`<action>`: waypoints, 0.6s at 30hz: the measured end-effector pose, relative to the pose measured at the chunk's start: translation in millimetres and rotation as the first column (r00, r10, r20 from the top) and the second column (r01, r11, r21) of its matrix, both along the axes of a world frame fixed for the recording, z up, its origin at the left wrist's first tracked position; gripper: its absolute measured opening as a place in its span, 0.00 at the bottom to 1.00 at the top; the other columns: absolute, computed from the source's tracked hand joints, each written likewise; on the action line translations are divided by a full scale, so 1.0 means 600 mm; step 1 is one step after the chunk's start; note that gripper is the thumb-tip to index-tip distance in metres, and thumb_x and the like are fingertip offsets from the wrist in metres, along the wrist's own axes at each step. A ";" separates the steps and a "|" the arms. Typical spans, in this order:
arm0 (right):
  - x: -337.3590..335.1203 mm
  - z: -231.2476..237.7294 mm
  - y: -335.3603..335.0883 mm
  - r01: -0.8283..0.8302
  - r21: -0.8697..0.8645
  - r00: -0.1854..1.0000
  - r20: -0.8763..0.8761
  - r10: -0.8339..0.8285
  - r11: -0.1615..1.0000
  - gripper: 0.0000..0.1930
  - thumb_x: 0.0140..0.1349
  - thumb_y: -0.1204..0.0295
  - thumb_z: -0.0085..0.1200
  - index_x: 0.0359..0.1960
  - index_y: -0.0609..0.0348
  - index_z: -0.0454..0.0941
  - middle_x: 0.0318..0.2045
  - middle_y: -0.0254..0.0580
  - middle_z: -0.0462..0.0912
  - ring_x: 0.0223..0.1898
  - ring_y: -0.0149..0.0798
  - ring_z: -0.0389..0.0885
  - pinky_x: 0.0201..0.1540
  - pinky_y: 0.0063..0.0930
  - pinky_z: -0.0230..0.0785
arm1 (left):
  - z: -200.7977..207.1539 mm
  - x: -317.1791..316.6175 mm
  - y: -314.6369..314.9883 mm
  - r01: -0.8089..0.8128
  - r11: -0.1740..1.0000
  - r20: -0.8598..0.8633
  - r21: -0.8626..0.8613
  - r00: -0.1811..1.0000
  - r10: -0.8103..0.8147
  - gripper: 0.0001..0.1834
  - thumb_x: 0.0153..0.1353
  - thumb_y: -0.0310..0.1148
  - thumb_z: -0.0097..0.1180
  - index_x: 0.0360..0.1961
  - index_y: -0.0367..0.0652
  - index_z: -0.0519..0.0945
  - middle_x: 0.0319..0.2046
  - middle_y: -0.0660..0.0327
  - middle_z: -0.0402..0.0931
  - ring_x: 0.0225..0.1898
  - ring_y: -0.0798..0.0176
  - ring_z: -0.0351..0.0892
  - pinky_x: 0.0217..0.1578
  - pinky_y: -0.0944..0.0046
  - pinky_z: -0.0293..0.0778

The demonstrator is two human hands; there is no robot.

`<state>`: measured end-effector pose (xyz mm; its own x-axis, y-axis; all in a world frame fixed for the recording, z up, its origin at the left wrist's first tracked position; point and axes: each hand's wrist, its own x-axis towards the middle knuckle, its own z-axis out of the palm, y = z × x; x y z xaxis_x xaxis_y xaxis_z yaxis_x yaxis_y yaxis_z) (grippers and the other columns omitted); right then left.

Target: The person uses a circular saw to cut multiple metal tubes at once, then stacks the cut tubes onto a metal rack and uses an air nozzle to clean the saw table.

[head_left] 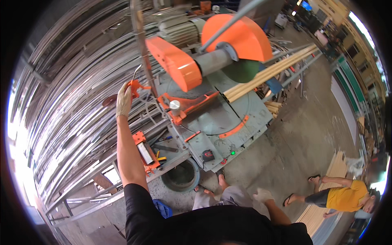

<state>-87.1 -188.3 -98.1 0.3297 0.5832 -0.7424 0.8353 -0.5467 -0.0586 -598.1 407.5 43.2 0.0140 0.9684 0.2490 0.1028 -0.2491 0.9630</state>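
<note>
My left hand [123, 101], in a pale glove, is stretched out to the left of a large cutting saw. Its fingers are closed against an orange bracket [134, 89] with a bent metal rod; the palm side is hidden. My right hand [264, 195], also gloved, hangs low beside my leg, its fingers loosely apart and nothing seen in them. The saw has an orange blade guard [237, 37], a belt cover [174, 63] and a grey table [216, 118]. Long pale yellow bars [271, 73] lie across the table, under the guard, reaching to the far right.
A tape measure [208, 155] and a green-lit switch [232, 153] are at the table's near edge. An orange clamp [145, 152] sits on the left rail, above a round bucket [181, 175]. Stacked metal lengths [77, 94] fill the left. A person in yellow [347, 198] is at right.
</note>
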 end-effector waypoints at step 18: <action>0.036 -0.122 -0.171 0.438 -0.163 0.857 -0.223 -0.465 0.884 0.22 0.55 0.56 0.57 0.48 0.55 0.83 0.44 0.48 0.86 0.50 0.50 0.82 0.53 0.38 0.70 | -0.041 0.313 -0.398 0.303 0.840 -0.467 -0.451 0.721 -0.511 0.16 0.58 0.38 0.57 0.40 0.36 0.80 0.34 0.53 0.83 0.35 0.58 0.80 0.41 0.57 0.75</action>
